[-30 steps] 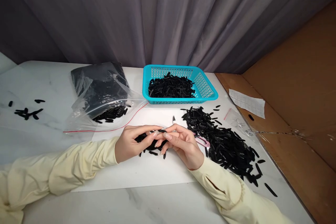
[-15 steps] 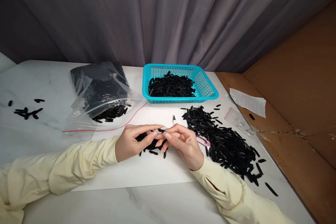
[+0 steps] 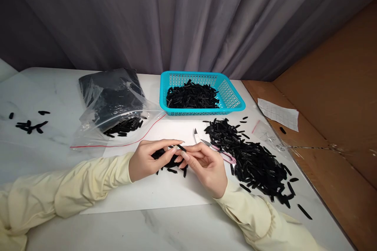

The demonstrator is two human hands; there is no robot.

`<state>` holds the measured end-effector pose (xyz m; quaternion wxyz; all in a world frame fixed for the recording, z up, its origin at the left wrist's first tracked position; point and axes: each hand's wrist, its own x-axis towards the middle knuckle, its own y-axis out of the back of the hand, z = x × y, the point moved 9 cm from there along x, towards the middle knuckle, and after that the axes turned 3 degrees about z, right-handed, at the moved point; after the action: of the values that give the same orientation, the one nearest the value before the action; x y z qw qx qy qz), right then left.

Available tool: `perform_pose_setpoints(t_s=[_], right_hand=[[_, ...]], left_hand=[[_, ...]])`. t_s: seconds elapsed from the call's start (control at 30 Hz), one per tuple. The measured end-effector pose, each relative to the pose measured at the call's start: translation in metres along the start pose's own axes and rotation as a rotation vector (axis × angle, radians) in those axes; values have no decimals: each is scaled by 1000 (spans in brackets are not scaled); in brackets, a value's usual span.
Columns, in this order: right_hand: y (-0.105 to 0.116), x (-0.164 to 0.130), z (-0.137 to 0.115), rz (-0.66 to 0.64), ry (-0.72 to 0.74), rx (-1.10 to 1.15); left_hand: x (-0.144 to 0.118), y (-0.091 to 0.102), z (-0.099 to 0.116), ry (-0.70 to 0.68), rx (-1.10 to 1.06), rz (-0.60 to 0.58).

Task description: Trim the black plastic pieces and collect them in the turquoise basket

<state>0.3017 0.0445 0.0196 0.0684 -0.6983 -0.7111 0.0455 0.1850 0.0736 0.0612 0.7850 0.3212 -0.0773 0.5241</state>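
I am watching the left hand (image 3: 144, 160) pinching a small black slender plastic strip (image 3: 180, 147) at its fingertips, its grip closed on that piece, with a little heap of the same pieces under its palm. The right hand (image 3: 206, 164) is meeting it at 3 o'clock, closed around pink-handled thread snips (image 3: 218, 150). Over the last second the snips' blades have been swinging up clear of the fingers and opening toward 11 o'clock, so I judge a trim on the pinched strip is being lined up. Both hands are working over a white paper sheet (image 3: 159, 192) on the white marble counter (image 3: 188, 227). A large loose pile of black strips (image 3: 253, 160) is crowding in at 3 o'clock, a turquoise plastic basket (image 3: 229, 94) at 12 o'clock, a clear zip bag (image 3: 114, 117) at 10 o'clock; open room is lying toward 6 o'clock.
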Motion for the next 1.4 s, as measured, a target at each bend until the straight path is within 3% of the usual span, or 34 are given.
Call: perform_pose_setpoints(t_s=[0.67, 0.83, 1.0, 1.07, 1.17, 1.23, 1.33, 1.4], right_hand=[[-2, 2, -1, -6, -44, 89], [9, 6, -26, 59, 67, -16], [39, 52, -96, 223, 349, -329], [39, 77, -117, 225, 427, -654], [29, 92, -126, 254, 445, -1283], [10, 80, -119, 154, 449, -1468], [-31, 42, -92, -168, 416, -1418], [-51, 19, -76, -285, 398, -1413]], left_hand=[[1, -1, 5, -53, -7, -6], [2, -2, -4, 39, 1, -35], [2, -6, -9, 104, -63, -62], [1, -6, -9, 107, -67, -55], [0, -9, -13, 143, -35, -63], [1, -11, -17, 178, -11, -74], [1, -14, -22, 229, -1, -110], [0, -16, -24, 255, -20, -139]])
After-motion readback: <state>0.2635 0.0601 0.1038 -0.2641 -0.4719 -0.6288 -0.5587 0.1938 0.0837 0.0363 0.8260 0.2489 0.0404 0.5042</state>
